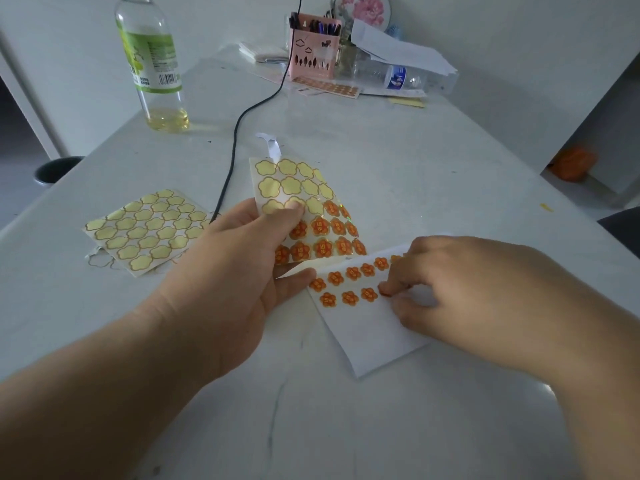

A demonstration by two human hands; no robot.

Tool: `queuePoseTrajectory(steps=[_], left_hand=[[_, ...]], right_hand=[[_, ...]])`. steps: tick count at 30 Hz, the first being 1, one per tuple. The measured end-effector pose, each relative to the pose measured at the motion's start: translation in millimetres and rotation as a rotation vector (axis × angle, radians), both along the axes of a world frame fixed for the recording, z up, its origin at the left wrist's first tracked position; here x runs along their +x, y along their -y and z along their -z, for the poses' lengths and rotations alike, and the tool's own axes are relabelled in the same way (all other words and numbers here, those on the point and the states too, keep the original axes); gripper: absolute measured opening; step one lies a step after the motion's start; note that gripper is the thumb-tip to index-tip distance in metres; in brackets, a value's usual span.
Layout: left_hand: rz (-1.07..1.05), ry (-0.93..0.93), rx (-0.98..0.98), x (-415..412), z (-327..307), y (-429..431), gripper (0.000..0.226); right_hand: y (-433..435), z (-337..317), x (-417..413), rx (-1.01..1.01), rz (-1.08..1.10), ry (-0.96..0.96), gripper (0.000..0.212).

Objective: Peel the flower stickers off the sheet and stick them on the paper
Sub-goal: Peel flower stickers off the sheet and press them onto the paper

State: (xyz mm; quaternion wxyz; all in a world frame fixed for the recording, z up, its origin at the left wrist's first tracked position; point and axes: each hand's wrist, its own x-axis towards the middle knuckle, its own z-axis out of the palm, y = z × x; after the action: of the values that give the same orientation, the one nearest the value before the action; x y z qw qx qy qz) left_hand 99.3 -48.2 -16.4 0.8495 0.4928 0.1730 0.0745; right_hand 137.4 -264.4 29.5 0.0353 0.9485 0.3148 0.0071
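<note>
My left hand (pixel 239 268) holds the sticker sheet (pixel 304 209) up off the table, thumb on its front. Its upper rows show only yellow flower outlines; the lower rows carry orange flower stickers (pixel 320 226). Below it the white paper (pixel 367 327) lies on the table with two rows of orange flowers (pixel 349 285) stuck along its top. My right hand (pixel 460 289) rests on the paper, its fingertips pressing an orange sticker (pixel 386 292) down at the right end of the lower row. The right part of the upper row is hidden under that hand.
A used sheet of yellow outlines (pixel 149 230) lies at the left. A black cable (pixel 235 133) runs across the table past a bottle (pixel 152 64). At the back stand a pink pen holder (pixel 313 50), another sticker sheet (pixel 329 86), a lying bottle (pixel 405 77) and papers.
</note>
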Motion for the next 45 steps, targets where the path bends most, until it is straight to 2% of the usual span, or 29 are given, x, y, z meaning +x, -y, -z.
queuePoseTrajectory(steps=[2,4,9,11,13,15,17,19,22,26,29,31,34,41,45], left_hand=[[0.035,0.02,0.047,0,2,2,0.014],[0.065,0.036,0.097,0,5,3,0.018],[0.066,0.096,0.106,1,7,0,0.01],[0.057,0.119,0.111,2,8,-1,0.015],[0.042,0.146,0.14,1,8,0,0.021],[0.025,0.193,0.164,-1,7,1,0.025],[0.029,0.252,0.176,-2,6,1,0.026],[0.029,0.273,0.172,-3,6,0,0.025],[0.116,0.325,0.178,-4,6,-1,0.018],[0.234,0.441,0.35,-10,3,3,0.024],[0.237,0.461,0.358,-10,4,4,0.022],[0.228,0.459,0.383,-9,6,2,0.018],[0.24,0.438,0.429,-13,6,4,0.026],[0.219,0.441,0.497,-17,2,7,0.024],[0.234,0.44,0.502,-17,5,6,0.021]], right_hand=[[-4,2,-12,-0.067,-0.009,0.05,0.037],[-6,4,-17,-0.077,-0.003,0.06,0.035],[-6,3,-9,0.102,0.078,0.015,0.025],[-3,1,-4,0.257,0.163,0.022,0.025],[3,-3,1,0.493,0.241,0.14,0.02],[5,-8,1,0.747,0.196,0.261,0.011],[-1,-11,-8,0.946,0.068,0.171,0.012],[-11,-9,-17,0.898,-0.017,0.09,0.023],[-21,-4,-23,0.773,-0.061,0.102,0.032],[-23,-5,-28,0.835,-0.085,0.114,0.032],[-24,-6,-27,0.855,-0.059,0.095,0.035],[-23,-4,-26,0.87,-0.056,0.071,0.031],[-22,-2,-24,0.9,-0.06,0.034,0.02],[-20,-2,-21,0.941,-0.069,-0.073,0.008],[-18,-1,-17,0.985,-0.053,-0.187,0.01]])
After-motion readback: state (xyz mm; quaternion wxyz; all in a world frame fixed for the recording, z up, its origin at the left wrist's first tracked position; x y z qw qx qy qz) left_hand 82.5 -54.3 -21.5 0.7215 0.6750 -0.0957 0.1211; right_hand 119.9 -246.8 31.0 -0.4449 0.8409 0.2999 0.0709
